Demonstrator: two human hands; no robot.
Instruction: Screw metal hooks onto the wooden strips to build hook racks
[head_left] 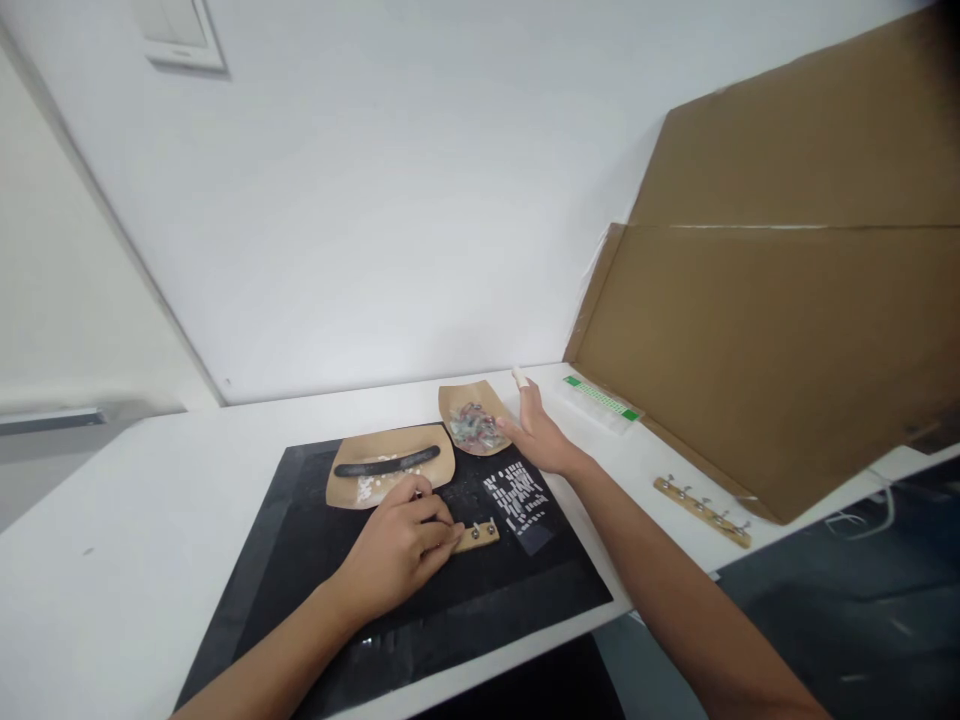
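My left hand [405,548] lies over the left part of a narrow wooden strip [484,534] on the black mat [420,625], its fingers curled round it. Small metal pegs stand up from the strip's visible right end; my hand covers the other end. With its fingers apart, my right hand [541,437] is at the right edge of a brown paper tray [450,402] holding small shiny coloured pieces [474,428]. One fingertip there wears a white cover [520,378]. Whether any tiny piece is between the fingers cannot be seen.
Left of that tray, another brown tray [439,440] holds a dark curved bar [386,464] and white bits. A dark card [534,540] bears rows of small pale pieces. To the right are a clear green-labelled box [600,400], another pegged wooden strip [701,510] and a large cardboard sheet [780,340].
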